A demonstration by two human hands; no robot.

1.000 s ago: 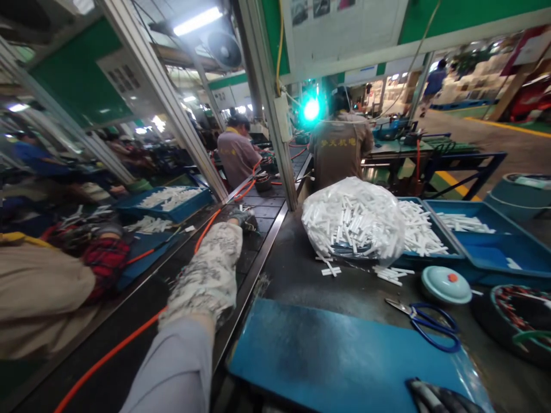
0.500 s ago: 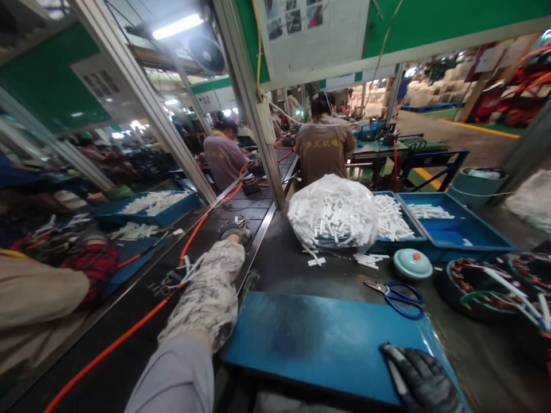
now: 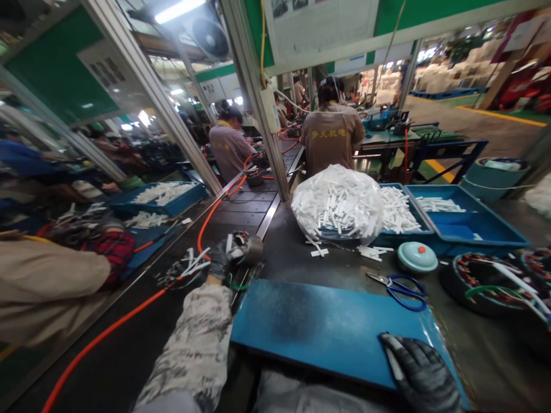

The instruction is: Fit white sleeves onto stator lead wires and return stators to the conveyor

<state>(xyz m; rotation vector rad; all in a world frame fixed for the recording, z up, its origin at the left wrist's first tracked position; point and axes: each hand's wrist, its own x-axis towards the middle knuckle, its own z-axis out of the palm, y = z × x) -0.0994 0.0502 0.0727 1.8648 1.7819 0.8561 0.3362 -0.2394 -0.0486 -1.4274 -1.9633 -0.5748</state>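
Grey metal forms the short round body of the stator (image 3: pixel 246 248). A ring of red and green windings shows at one end, and white sleeved leads stick out beside it. It sits at the edge of the dark conveyor belt (image 3: pixel 129 355), just beyond the far left corner of the blue mat (image 3: pixel 327 327).

The left hand (image 3: pixel 219 261), in a dark glove, is closed around the stator's left side. The right hand (image 3: pixel 419 376), also gloved, lies flat with its fingers spread on the mat's near right corner and holds nothing.

Half a second ago the left arm was stretched farther up the belt, with the hand on the part there. Now the arm is bent, and hand and stator have come back close to the mat. The right hand has hardly shifted.

The stator lies on its side. Its axis runs roughly left to right, with the wound end towards the gripping hand, though blur hides the exact tilt. A second tangle of leads (image 3: pixel 183 269) lies on the belt just to the left.
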